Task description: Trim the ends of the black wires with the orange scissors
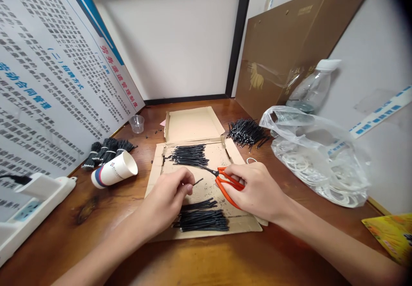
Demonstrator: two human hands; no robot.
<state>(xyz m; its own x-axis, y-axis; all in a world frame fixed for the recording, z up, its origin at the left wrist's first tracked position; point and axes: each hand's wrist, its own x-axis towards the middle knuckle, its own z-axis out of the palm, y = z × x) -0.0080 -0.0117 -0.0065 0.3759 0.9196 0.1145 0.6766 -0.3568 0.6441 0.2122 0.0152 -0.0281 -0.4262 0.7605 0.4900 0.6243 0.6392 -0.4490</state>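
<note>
Between the thumb and fingers of my left hand (171, 191) is a short black wire (198, 181), its end sticking out to the right. My right hand (257, 187) is wrapped round the orange handles of a pair of scissors (230, 182), whose dark blades point left toward a row of black wires (189, 154). Another group of black wires (202, 220) lies nearer me, below my left hand. Both groups rest on an opened cardboard box (254, 224), with small dark scraps scattered on it.
A heap of black wires (246, 132) lies behind right. Banded wire bundles (109, 148) and a tipped paper cup (114, 170) are at left, near a power strip (35, 211) and a small plastic cup (137, 123). A plastic bag (318, 161) of white rings and a bottle (313, 86) stand right.
</note>
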